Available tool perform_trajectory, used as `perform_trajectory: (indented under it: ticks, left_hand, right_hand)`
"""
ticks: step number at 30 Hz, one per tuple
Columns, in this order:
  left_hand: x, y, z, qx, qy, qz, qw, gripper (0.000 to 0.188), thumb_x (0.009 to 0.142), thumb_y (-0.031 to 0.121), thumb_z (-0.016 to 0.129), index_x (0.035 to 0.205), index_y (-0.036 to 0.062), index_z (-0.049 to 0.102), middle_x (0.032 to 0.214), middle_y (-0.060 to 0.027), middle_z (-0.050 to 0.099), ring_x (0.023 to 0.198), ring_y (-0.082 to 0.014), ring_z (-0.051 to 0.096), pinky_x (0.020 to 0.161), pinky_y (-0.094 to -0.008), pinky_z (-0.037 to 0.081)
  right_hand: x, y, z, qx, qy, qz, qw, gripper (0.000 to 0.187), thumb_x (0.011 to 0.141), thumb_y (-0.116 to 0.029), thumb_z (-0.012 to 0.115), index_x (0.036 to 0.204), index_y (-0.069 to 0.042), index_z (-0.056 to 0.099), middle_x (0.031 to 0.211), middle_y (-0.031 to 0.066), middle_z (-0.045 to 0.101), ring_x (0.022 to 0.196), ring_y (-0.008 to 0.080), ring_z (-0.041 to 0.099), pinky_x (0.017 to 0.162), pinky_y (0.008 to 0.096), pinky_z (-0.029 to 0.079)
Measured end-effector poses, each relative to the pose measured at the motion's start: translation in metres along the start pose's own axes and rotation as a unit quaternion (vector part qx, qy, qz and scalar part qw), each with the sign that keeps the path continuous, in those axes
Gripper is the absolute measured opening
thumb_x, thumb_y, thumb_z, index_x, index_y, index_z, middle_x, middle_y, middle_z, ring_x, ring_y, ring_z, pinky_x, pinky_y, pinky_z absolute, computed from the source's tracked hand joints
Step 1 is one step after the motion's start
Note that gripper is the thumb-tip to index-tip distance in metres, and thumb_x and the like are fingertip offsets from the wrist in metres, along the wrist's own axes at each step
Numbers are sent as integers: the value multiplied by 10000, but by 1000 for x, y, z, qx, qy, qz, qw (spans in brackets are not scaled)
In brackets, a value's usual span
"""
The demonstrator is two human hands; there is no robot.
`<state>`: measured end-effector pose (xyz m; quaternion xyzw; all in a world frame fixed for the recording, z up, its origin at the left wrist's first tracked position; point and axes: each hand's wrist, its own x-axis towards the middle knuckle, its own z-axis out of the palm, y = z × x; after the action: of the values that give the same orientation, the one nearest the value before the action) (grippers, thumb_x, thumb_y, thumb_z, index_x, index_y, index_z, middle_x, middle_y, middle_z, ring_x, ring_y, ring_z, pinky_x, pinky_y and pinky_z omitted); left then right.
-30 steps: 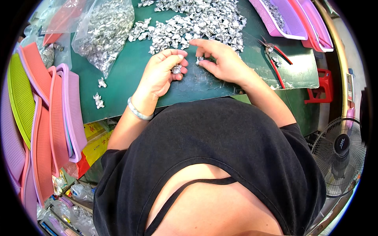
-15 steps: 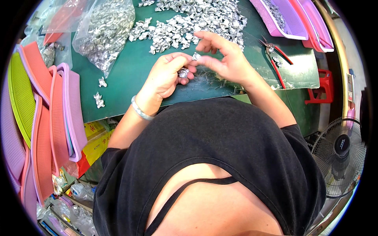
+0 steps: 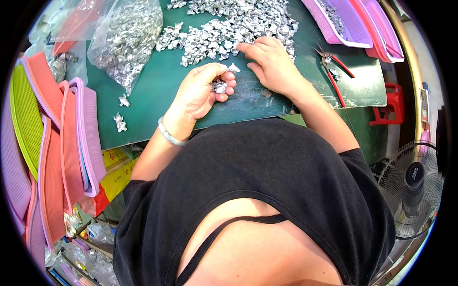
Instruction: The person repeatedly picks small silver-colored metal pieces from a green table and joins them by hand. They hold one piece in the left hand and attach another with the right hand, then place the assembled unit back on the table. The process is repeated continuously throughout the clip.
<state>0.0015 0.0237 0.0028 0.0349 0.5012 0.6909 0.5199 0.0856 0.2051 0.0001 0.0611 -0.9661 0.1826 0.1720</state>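
My left hand [image 3: 202, 86] is closed over the near part of the green table [image 3: 157, 106]. Between its thumb and forefinger sticks out a small silvery metal figurine [image 3: 233, 68], and another silvery piece [image 3: 219, 86] rests in the curled fingers. My right hand [image 3: 269, 64] is empty, its fingers apart and bent, with the forefinger reaching the near edge of a heap of silvery figurines [image 3: 210, 40]. What the right fingertips touch is too small to tell. Two loose figurines [image 3: 120, 122] lie at the left of the table.
Red-handled cutters [image 3: 334, 76] lie to the right, with small pieces beside them. A clear bag of figurines [image 3: 129, 43] stands at the back left. Stacked plastic baskets [image 3: 88, 138] are on the left, a purple basket [image 3: 341, 28] at the back right. Beyond are a red stool [image 3: 393, 105] and a fan [image 3: 412, 190].
My right hand has come away from the left, and its fingers have lowered to the heap. The figurine at the left fingertips has turned and is held by the left hand alone.
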Motion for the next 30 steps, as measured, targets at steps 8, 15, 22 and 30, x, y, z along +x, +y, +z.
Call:
perform_trajectory:
  ticks: [8,15,22,30]
  left_hand:
    - [2,-2,-7,-66,-35,46,996,167,818,107,489,664,42,490,823,-147,613,677,-189,603,516,-253,484]
    - [2,-2,-11,-39,-2,54,998,75,796,80,493,727,51,485,769,-111,595,621,-179,581,510,-252,473]
    - [-1,2,-6,17,-2,18,1000,200,806,83,500,992,21,540,787,-59,584,665,-136,572,555,-235,471]
    - [1,2,3,28,-26,15,999,184,851,126,497,972,17,584,778,-36,584,679,-116,568,552,-220,458]
  right_hand:
    - [13,3,9,17,106,-19,994,379,691,-40,593,1065,-87,551,854,40,591,865,236,516,798,362,381]
    - [23,1,13,-61,52,-44,996,359,701,-30,566,1055,-86,562,875,21,606,878,231,519,789,368,389]
    - [16,2,3,231,49,112,965,331,742,1,564,1069,-53,553,773,39,601,672,144,566,640,263,451]
    - [17,-11,-10,587,41,237,773,346,796,-40,594,1125,14,502,852,46,608,700,87,541,634,206,439]
